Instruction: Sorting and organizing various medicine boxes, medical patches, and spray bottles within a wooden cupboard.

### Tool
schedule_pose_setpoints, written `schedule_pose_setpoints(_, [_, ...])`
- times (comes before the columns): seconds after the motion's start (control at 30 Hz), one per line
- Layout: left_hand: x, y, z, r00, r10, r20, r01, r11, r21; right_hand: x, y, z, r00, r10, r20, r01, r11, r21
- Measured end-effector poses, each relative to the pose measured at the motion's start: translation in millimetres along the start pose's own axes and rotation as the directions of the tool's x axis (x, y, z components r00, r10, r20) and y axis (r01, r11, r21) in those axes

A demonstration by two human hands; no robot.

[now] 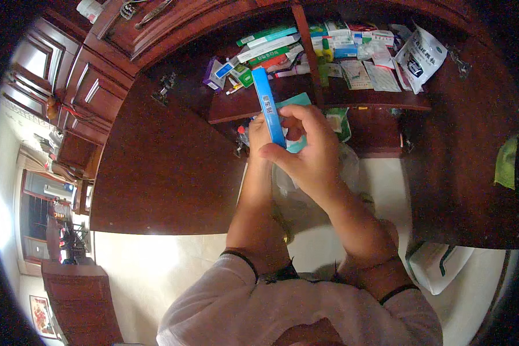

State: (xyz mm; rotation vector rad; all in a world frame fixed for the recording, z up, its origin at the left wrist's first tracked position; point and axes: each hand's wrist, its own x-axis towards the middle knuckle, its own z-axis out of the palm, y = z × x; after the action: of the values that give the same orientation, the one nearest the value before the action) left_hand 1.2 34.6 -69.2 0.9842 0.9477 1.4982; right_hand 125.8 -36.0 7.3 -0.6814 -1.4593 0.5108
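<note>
My left hand (259, 134) and my right hand (313, 142) are raised together in front of an open wooden cabinet. A slim blue box (269, 110) bearing writing stands tilted between them, its upper end pointing at the shelf. My right thumb lies against the box's lower end, with the fingers curled beside it. The left hand is behind the box and partly hidden by it, so its grip cannot be fully seen. A teal flat item (300, 100) shows behind the hands; whether a hand touches it cannot be told.
The cabinet shelf (264, 106) holds stacked medicine boxes (268, 43), a purple box (213, 73), flat packets (382, 77) and a white pouch (421, 58). A wooden divider (308, 52) splits it. Open cabinet doors (168, 173) flank both sides. A white bin-like object (441, 264) stands at lower right.
</note>
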Motion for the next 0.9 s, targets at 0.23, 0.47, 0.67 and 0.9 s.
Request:
schedule_pose_setpoints(0.23, [-2.6, -9.4, 6.4, 0.988, 0.02, 0.151, 0.007, 0.984, -0.181, -2.3, 4.7, 0.6, 1.0, 0.016, -0.006, -0.016, 0.999, 0.031])
schedule_pose_setpoints(0.47, [-11.0, 11.1, 17.0, 0.999, 0.025, -0.041, -0.028, 0.997, -0.071, 1.5, 4.1, -6.4, 0.997, 0.073, 0.016, -0.073, 0.997, -0.008])
schedule_pose_setpoints(0.67, [-6.8, 44.0, -7.8, 0.926, 0.331, -0.181, -0.319, 0.943, 0.088, 15.0, 42.8, -28.6, 0.938, 0.234, -0.254, -0.261, 0.962, -0.075])
schedule_pose_setpoints(0.9, [-46.7, 75.3, 23.8, 0.824, 0.567, -0.013, -0.523, 0.769, 0.368, 2.6, 90.1, -22.3, 0.779, 0.609, -0.151, -0.544, 0.775, 0.32])
